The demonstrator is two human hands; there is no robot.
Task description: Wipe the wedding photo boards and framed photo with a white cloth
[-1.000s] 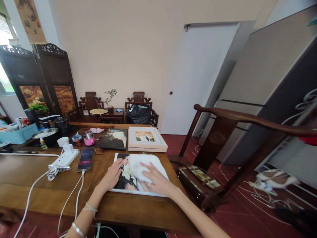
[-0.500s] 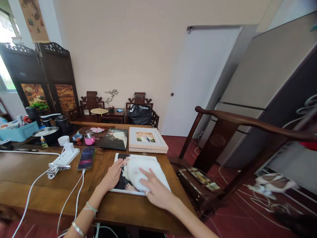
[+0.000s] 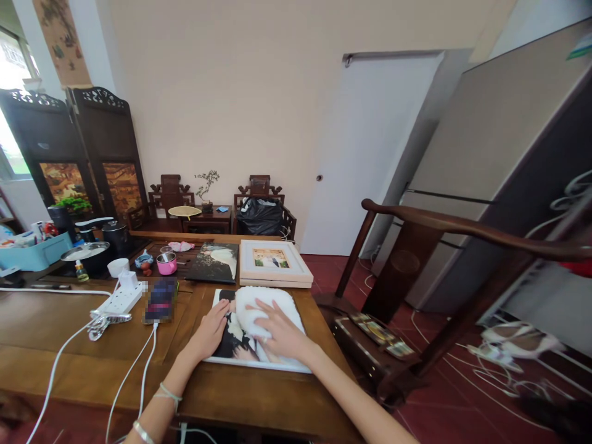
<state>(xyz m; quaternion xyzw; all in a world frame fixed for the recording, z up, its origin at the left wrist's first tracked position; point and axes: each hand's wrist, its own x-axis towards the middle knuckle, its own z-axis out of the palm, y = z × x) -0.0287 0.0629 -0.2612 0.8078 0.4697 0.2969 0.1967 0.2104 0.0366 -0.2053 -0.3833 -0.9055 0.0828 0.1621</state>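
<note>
A photo panel point(image 3: 238, 351) with a glossy picture of figures in dark and white lies flat near the table's right end. My left hand point(image 3: 216, 324) rests on its left edge, fingers stretched out and holding nothing. Under my right hand point(image 3: 280, 330) is a fluffy white cloth point(image 3: 289, 307), which covers the panel's upper right part. The fingers of that hand are spread and press on the cloth from above; its underside is hidden.
Behind the panel lie a dark photo panel point(image 3: 215, 262) and a pale framed picture point(image 3: 276, 264). To the left are a phone point(image 3: 160, 301), a power strip point(image 3: 121, 297), white cables, a pink cup point(image 3: 167, 264) and a pot point(image 3: 86, 253). A wooden chair point(image 3: 402, 265) stands at the right.
My right hand and the white cloth have moved up and slightly left over the panel, uncovering its lower right part. My left hand stays at the left edge.
</note>
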